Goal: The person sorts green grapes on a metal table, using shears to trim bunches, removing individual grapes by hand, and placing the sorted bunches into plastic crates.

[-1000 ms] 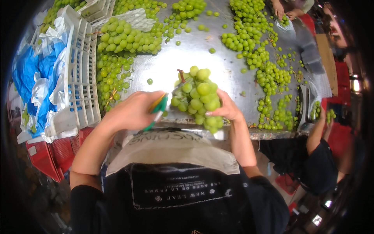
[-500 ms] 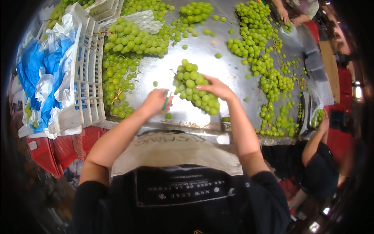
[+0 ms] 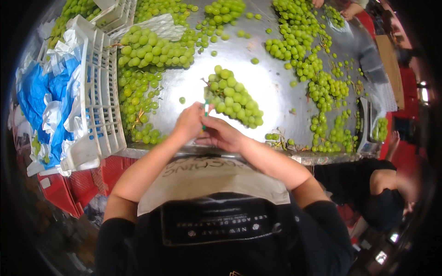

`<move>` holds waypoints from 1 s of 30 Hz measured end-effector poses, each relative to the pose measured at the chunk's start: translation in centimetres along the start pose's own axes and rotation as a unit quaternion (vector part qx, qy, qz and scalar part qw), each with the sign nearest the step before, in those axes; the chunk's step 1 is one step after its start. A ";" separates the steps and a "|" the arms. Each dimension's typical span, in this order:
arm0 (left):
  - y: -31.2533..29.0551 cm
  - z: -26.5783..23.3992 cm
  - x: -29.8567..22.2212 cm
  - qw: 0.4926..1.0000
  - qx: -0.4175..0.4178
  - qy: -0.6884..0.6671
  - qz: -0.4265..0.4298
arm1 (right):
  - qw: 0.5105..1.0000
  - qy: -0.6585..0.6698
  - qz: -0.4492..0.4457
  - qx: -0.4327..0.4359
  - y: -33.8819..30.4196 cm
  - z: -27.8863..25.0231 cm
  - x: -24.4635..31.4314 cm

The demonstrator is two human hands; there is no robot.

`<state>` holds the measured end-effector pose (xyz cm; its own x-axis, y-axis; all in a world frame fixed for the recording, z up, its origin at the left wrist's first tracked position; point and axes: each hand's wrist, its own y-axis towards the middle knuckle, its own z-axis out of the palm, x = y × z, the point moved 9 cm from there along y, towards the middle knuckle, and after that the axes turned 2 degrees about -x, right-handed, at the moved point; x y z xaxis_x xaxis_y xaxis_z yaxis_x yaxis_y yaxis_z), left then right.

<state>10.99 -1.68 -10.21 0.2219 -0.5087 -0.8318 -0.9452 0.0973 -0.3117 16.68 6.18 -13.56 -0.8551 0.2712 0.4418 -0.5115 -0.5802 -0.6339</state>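
Note:
A bunch of green grapes [image 3: 235,99] lies by itself on the metal table [image 3: 271,85], just beyond my hands. My left hand [image 3: 189,122] is closed round a slim green-and-white tool [image 3: 206,110], held upright; its kind cannot be made out. Against it, my right hand [image 3: 223,134] is drawn in with curled fingers, its thumb side at the tool. Whether the right fingers grip the tool or something small is hidden. Neither hand touches the bunch. A loose grape [image 3: 182,100] rests beyond the left hand.
At left stands a white slatted crate [image 3: 103,92] with blue and white wrapping [image 3: 50,99]. Grapes are heaped beside it [image 3: 156,50] and along the table's right side [image 3: 317,73]. Co-workers' hands show at the upper right [image 3: 352,10] and right edge [image 3: 394,140]. Red crates [image 3: 83,184] sit below left.
My right hand has let go of the grape bunch and moved left and nearer to meet my left hand at the tool. The bunch now lies free on the table.

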 end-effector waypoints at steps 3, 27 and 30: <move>0.1 0.0 0.6 1.000 0.006 0.007 -0.003 | 0.999 0.029 -0.012 0.040 0.1 1.1 0.6; -2.9 -5.2 5.3 0.966 0.048 0.249 -0.057 | 0.576 -0.659 -0.379 -0.300 -7.7 -1.5 15.1; -3.1 -5.1 2.8 0.914 0.073 0.398 0.012 | 0.659 -0.656 -0.266 -0.255 -4.3 -4.9 14.3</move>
<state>13.32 -7.80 -9.20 -0.0988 -0.9606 -0.2597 -0.8926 0.2009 -0.4036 6.23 16.27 -7.63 0.0945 -0.7595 0.6436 -0.9572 -0.2470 -0.1509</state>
